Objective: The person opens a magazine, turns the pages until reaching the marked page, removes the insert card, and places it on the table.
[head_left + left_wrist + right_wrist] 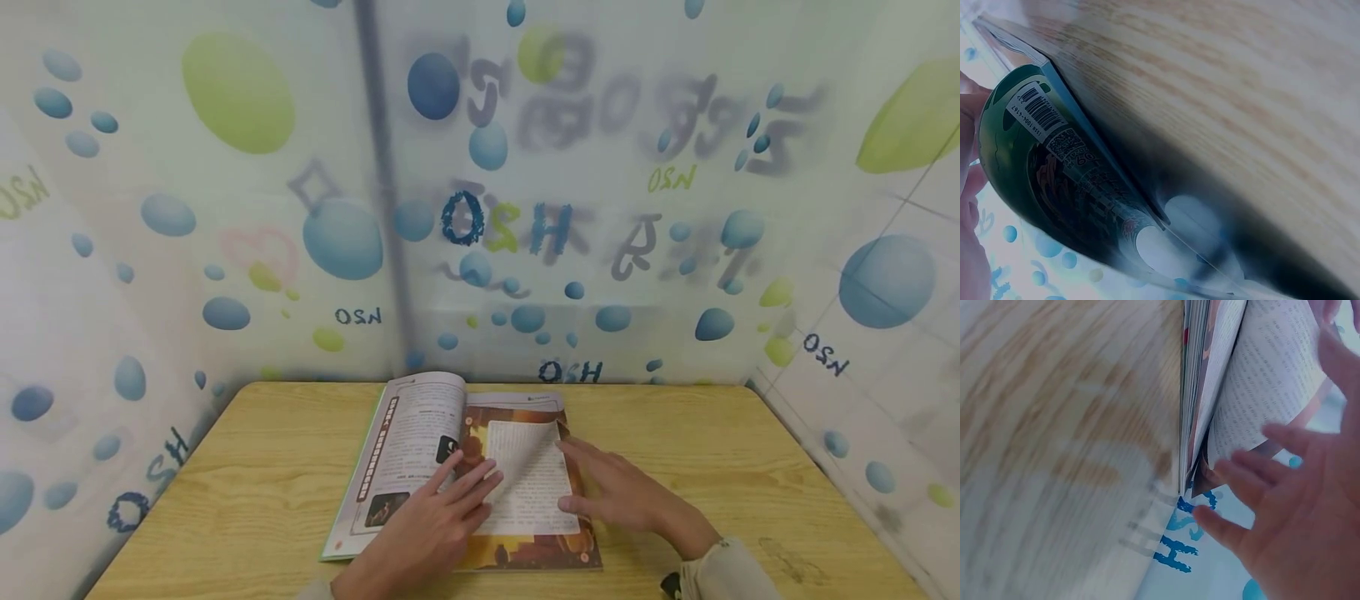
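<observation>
While we are resting our left hand (431, 527), fingers straight, across the open magazine (536, 552), we are holding our right hand (633, 497) spread at the curling right page (536, 496). The magazine is lying on a wooden table (735, 467) before a hanging bubble-patterned sheet (442, 292).

The place is a small curtained-off desk space; whether it stands in a home or an office cannot be told. Pale curtains (480, 179) printed with bubbles (342, 242) and mirrored "H2O" lettering (538, 229) close around the back and sides of a wood-grain table (255, 483)
</observation>
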`<control>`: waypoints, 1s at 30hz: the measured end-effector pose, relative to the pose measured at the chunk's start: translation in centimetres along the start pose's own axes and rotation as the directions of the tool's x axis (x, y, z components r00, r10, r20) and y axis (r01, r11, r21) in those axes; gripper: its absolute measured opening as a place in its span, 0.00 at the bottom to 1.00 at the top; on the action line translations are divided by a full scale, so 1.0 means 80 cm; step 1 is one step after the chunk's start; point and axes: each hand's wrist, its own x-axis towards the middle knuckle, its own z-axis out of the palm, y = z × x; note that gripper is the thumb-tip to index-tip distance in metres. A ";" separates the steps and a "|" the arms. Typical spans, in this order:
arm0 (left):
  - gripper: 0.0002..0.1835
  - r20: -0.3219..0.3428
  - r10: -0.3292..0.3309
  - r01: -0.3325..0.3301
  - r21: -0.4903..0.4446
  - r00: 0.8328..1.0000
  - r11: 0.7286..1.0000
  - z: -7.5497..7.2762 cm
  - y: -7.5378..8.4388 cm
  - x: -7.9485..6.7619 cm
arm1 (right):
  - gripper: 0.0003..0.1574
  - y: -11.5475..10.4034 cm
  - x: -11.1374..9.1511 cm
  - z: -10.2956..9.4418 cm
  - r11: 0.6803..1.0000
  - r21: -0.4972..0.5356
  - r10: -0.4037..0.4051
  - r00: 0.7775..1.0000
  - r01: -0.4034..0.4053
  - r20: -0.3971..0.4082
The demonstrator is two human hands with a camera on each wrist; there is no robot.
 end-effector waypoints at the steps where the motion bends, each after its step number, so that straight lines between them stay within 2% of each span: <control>1: 0.15 0.003 0.003 -0.003 0.002 1.000 1.000 0.001 0.000 0.000 | 0.53 0.000 0.000 0.000 1.000 -0.016 -0.014 0.999 0.015 0.029; 5: 0.14 0.008 0.002 -0.002 0.005 1.000 1.000 0.002 -0.001 0.001 | 0.57 0.003 -0.003 0.000 0.995 -0.064 -0.061 0.987 0.071 0.148; 8: 0.13 0.045 -0.011 0.010 0.012 0.999 1.000 -0.001 0.000 0.001 | 0.57 0.005 -0.005 0.002 0.995 -0.081 -0.048 0.980 0.064 0.192; 12: 0.14 0.077 -0.038 0.036 0.021 0.996 0.999 -0.004 0.000 0.002 | 0.55 0.004 -0.003 0.003 0.994 -0.102 -0.023 0.980 0.044 0.195; 21: 0.11 0.040 -0.111 0.113 -0.034 0.993 0.993 -0.002 -0.001 0.002 | 0.55 -0.001 -0.002 0.006 0.992 -0.128 0.006 0.981 0.019 0.193; 27: 0.12 0.048 -0.190 0.191 -0.015 0.981 0.981 -0.003 0.000 0.000 | 0.55 0.000 -0.005 0.007 0.992 -0.124 0.012 0.983 0.011 0.182; 30: 0.14 0.074 -0.227 0.227 0.000 0.971 0.974 -0.005 0.000 -0.001 | 0.55 -0.001 -0.006 0.007 0.993 -0.121 0.010 0.984 0.011 0.179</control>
